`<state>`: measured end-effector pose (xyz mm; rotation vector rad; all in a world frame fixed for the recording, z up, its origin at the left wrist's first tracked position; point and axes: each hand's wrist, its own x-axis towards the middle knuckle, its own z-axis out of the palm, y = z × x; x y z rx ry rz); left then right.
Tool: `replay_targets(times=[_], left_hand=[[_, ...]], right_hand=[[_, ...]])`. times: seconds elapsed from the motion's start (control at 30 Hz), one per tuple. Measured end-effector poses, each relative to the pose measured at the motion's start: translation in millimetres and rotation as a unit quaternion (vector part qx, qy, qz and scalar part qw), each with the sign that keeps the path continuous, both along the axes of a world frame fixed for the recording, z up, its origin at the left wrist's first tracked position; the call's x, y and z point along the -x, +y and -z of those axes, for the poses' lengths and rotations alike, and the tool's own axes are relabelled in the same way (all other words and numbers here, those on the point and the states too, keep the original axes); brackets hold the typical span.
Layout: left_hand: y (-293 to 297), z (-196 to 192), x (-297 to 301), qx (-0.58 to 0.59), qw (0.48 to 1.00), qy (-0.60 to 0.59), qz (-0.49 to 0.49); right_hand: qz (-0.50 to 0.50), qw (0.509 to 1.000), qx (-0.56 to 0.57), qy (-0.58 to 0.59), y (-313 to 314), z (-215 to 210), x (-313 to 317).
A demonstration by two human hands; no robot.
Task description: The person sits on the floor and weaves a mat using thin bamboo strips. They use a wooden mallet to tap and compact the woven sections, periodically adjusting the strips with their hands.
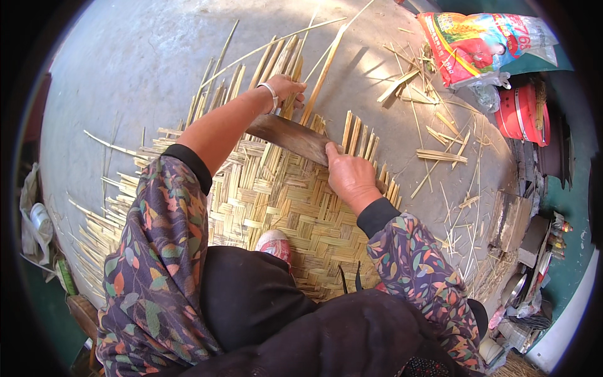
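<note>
A woven mat of pale yellow split-cane strips (295, 220) lies on the floor before me, its loose strip ends fanning out on the far and left sides. At the mat's far edge, my left hand (286, 90) is closed around upright strips. My right hand (352, 174) grips one end of a flat, dark brown wooden bar (292, 138). This bar lies slantwise across the weave, its other end passing beneath my left wrist. A long loose strip (323, 75) stands up just right of my left hand.
My red shoe (274, 245) rests on the mat. Cut strips (440, 156) litter the concrete floor (151, 56) at the right. A colourful plastic sack (468, 47) and a red bucket (521, 113) stand at the far right, with wooden blocks (509, 220) nearer along that wall.
</note>
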<state>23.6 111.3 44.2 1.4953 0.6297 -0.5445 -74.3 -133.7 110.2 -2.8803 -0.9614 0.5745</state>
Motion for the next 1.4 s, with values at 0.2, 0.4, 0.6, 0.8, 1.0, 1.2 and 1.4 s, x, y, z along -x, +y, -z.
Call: replay_targets(times=[0.2, 0.4, 0.6, 0.8, 1.0, 1.2, 1.4], left_hand=[[0.4, 8.0, -2.0, -0.093, 0.994, -0.039, 0.043], [-4.3, 3.1, 1.8, -0.072, 0.996, -0.045, -0.007], [-14.9, -4.6, 7.8, -0.027, 0.996, -0.058, -0.063], [-26.9, 1.7, 18.3, -0.123, 0.984, -0.13, -0.011], [-106.6, -52.9, 36.7, -0.256, 0.904, -0.18, 0.291], [-94.9, -137.9, -95.6, -0.25, 0.916, -0.188, 0.25], [12.5, -74.6, -85.5, -0.433, 0.829, -0.177, 0.306]], right_hand=[[0.009, 1.0, 0.01, 0.019, 4.1, -0.4, -2.8], [0.017, 0.999, 0.011, 0.037, 10.0, 1.7, -6.5], [0.05, 0.997, 0.019, 0.051, 20.3, 10.4, -6.0], [0.06, 0.996, 0.006, 0.06, 21.3, 21.5, -5.9], [0.026, 0.995, -0.007, 0.097, 26.9, 35.0, -15.6], [0.053, 0.995, -0.073, 0.047, 22.1, 9.4, -9.0], [0.038, 0.998, -0.045, 0.031, -14.7, -34.1, 3.2]])
